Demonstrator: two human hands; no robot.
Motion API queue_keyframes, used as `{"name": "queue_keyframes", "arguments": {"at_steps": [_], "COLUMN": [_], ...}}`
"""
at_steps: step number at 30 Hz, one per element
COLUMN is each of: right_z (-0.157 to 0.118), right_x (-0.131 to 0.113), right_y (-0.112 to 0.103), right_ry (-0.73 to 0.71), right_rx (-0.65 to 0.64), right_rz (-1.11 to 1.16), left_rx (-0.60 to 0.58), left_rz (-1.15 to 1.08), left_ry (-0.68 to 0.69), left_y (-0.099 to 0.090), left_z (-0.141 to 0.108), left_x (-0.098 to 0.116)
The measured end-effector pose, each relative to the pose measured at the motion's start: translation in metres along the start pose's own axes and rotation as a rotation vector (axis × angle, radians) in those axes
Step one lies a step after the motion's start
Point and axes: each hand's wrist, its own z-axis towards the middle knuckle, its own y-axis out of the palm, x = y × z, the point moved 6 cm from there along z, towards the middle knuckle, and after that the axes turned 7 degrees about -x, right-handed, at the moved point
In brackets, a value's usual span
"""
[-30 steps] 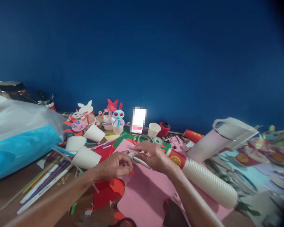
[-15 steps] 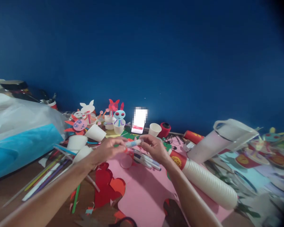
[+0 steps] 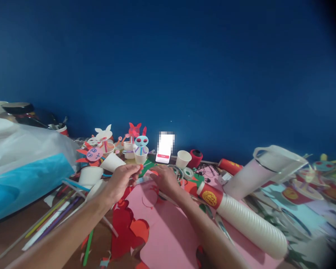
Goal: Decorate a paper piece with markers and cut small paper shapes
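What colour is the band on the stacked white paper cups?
Red paper band with a round gold emblem; head view.

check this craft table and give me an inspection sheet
surface: wooden table with a pink card sheet on it
job's things: small white and blue tube between the hands, cannot tell if it is gripped; red paper scrap by the right hand
clutter: red paper cutouts, paper cups, straws, stacked cups
hands: left hand and right hand close together over the pink card, both reaching toward the tube
cables: black cables toward the back of the table
surroundings: blue wall, plastic bag at the left
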Motion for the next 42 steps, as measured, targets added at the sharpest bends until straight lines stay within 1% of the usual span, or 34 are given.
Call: {"name": "queue_keyframes", "arguments": {"at_steps": [3, 5, 7, 9, 12, 17, 24, 29, 33, 35, 36, 37, 40, 41, 42], "right_z": [-0.013, -0.024, -0.034, -0.040, -0.045, -0.045, -0.043, -0.042, -0.041, -0.040, -0.038, -0.037, -0.032, -0.031, -0.031], "right_x": [-0.007, -0.017, -0.027, -0.033, -0.036, -0.035, -0.038, -0.034, -0.032, -0.030, -0.028, -0.025, -0.009, -0.002, 0.003], "right_y": [-0.017, -0.030, -0.037, -0.037, -0.033, -0.027, -0.027, -0.024, -0.022, -0.023, -0.024, -0.026, -0.031, -0.032, -0.032], "right_ry": [-0.035, -0.119, -0.194, -0.245, -0.313, -0.370, -0.372, -0.405, -0.401, -0.364, -0.333, -0.289, -0.091, -0.024, 0.030], "right_rx": [0.082, 0.176, 0.215, 0.205, 0.156, 0.097, 0.070, 0.067, 0.060, 0.060, 0.061, 0.068, 0.093, 0.099, 0.097], "right_rz": [-0.010, -0.025, -0.064, -0.106, -0.160, -0.190, -0.132, -0.063, -0.007, 0.060, 0.111, 0.172, 0.359, 0.414, 0.466], "left_rx": [-0.001, -0.017, -0.049, -0.080, -0.131, -0.230, -0.269, -0.263, -0.277, -0.288, -0.286, -0.276, -0.215, -0.206, -0.202], "left_rz": [-0.036, -0.031, -0.010, -0.010, -0.038, -0.072, -0.159, -0.239, -0.223, -0.155, -0.079, 0.053, 0.550, 0.701, 0.816], "left_ry": [-0.074, -0.113, -0.144, -0.197, -0.290, -0.343, -0.435, -0.525, -0.539, -0.507, -0.462, -0.382, -0.053, 0.038, 0.100], "left_y": [0.002, 0.006, 0.012, 0.019, 0.026, 0.032, 0.034, 0.032, 0.032, 0.031, 0.030, 0.027, 0.020, 0.020, 0.020], "left_z": [0.001, -0.001, -0.004, -0.008, -0.014, -0.018, -0.018, -0.018, -0.018, -0.016, -0.014, -0.011, -0.005, -0.005, -0.005], "left_x": [-0.014, -0.020, -0.023, -0.027, -0.033, -0.039, -0.041, -0.049, -0.051, -0.048, -0.045, -0.040, -0.024, -0.021, -0.021]}}
